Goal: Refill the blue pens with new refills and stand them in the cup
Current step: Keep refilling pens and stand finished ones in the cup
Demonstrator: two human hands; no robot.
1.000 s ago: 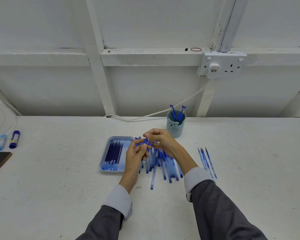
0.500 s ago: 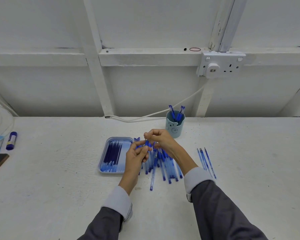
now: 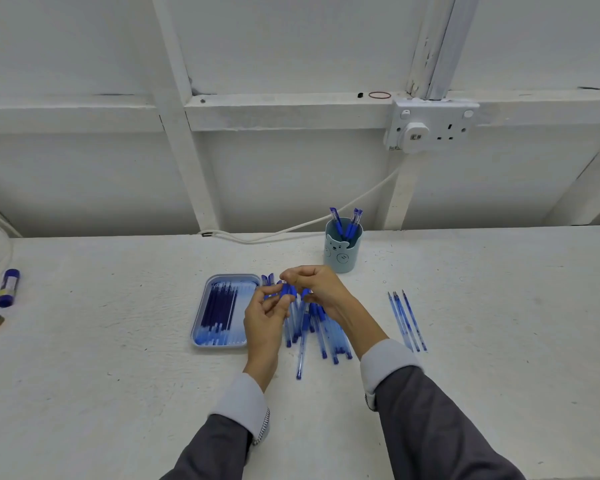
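Left hand [image 3: 265,318] pinching a pen [image 3: 288,291] at its blue end, right hand [image 3: 321,289] curled, apparently gripping it too, above loose pens [image 3: 321,336], tray [image 3: 219,344] left, cup [image 3: 342,259] behind.

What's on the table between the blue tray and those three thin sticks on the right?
A heap of blue pens, seen in the head view; then bare table up to the sticks.
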